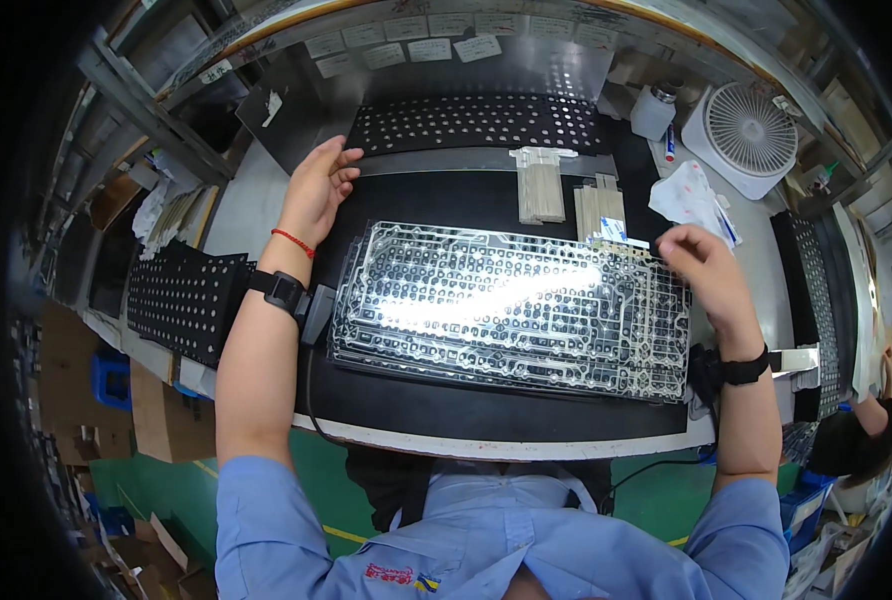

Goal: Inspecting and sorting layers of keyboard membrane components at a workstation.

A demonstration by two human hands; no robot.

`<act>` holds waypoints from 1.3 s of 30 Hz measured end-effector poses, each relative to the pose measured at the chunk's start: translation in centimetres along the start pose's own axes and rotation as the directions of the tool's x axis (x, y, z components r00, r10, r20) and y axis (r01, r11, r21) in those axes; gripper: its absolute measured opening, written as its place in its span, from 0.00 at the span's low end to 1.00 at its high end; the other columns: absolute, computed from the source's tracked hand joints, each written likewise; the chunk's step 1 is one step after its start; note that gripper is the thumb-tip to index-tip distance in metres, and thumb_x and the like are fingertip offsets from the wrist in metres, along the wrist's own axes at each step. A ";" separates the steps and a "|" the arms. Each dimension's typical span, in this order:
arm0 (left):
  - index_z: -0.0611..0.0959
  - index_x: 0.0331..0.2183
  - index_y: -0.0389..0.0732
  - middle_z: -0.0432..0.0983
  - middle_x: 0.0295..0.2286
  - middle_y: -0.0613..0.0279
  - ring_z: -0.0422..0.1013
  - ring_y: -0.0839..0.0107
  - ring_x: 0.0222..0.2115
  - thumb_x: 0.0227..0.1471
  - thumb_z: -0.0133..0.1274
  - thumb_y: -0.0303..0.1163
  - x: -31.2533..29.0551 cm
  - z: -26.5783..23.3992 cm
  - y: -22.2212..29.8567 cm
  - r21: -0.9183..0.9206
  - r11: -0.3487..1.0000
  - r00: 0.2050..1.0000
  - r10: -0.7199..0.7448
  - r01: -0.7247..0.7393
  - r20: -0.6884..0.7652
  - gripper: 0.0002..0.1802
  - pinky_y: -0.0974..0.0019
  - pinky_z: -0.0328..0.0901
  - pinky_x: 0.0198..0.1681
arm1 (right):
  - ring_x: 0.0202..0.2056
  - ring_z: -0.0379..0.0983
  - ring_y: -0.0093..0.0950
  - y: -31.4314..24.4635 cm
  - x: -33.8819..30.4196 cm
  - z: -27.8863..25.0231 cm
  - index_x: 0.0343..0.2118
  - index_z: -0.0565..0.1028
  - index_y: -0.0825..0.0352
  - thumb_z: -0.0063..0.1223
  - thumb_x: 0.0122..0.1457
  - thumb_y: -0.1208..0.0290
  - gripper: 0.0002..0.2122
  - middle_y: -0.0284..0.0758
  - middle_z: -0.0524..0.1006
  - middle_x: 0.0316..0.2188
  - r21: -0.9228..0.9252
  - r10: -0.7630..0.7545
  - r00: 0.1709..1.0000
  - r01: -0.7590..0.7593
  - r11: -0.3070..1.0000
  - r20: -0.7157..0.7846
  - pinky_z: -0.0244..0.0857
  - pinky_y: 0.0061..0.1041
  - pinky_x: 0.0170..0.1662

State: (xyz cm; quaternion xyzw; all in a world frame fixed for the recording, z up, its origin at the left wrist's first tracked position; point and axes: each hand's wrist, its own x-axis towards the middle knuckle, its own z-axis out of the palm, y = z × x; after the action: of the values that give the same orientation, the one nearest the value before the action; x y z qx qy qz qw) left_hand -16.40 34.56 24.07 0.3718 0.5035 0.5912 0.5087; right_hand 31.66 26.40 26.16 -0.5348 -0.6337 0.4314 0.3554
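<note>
A stack of clear keyboard membrane sheets (486,345) with pale printed traces lies before me on a black mat (426,395); glare crosses its middle. My left hand (318,190) is raised beyond the stack's far left corner. Its fingers are apart and slightly bent, nothing in them, close to a black perforated sheet (466,122). At the far right corner of the stack, my right hand (704,265) has its fingers curled together; what they hold, if anything, is hidden. Two bundles of thin flat strips (541,190) lie behind the stack, one partly beside a blue-and-white label (611,230).
A white fan (748,135), a bottle (654,108), a marker (669,143) and a crumpled white cloth (688,195) stand or lie at the far right. More perforated black sheets lie left (188,305) and right (811,310). A person (866,430) is at the right edge.
</note>
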 end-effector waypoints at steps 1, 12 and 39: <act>0.74 0.48 0.38 0.76 0.36 0.62 0.69 0.78 0.29 0.62 0.45 0.40 0.1 -0.2 -0.1 0.014 1.000 0.999 -0.008 0.008 0.039 0.18 0.77 0.64 0.32 | 0.29 0.65 0.11 -0.5 -0.2 0.1 0.35 0.76 0.68 0.55 0.59 0.70 0.07 0.24 0.74 0.28 -0.073 0.059 0.995 -0.053 0.996 0.083 0.58 0.13 0.32; 0.79 0.40 0.40 0.75 0.27 0.74 0.67 0.87 0.24 0.62 0.46 0.39 -1.6 1.2 0.5 0.284 0.956 0.874 -0.197 0.072 0.444 0.14 0.80 0.60 0.26 | 0.30 0.66 0.11 -1.1 -0.3 0.5 0.33 0.76 0.69 0.56 0.59 0.72 0.06 0.23 0.73 0.28 0.114 -0.020 0.991 0.035 0.993 -0.136 0.59 0.13 0.35; 0.77 0.42 0.43 0.77 0.32 0.68 0.72 0.80 0.29 0.62 0.46 0.38 -1.5 0.9 1.0 0.050 0.994 0.935 -0.112 0.101 0.337 0.12 0.77 0.65 0.31 | 0.21 0.65 0.11 -1.5 -0.2 0.5 0.38 0.73 0.68 0.48 0.64 0.65 0.10 0.25 0.75 0.24 0.435 0.054 0.939 0.107 0.894 -0.341 0.56 0.12 0.26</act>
State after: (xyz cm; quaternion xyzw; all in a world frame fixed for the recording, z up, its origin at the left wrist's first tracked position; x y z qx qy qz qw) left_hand -15.43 33.33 25.38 0.4485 0.4368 0.4819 0.6131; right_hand 30.67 26.05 27.34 -0.4970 -0.4527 0.4603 0.5799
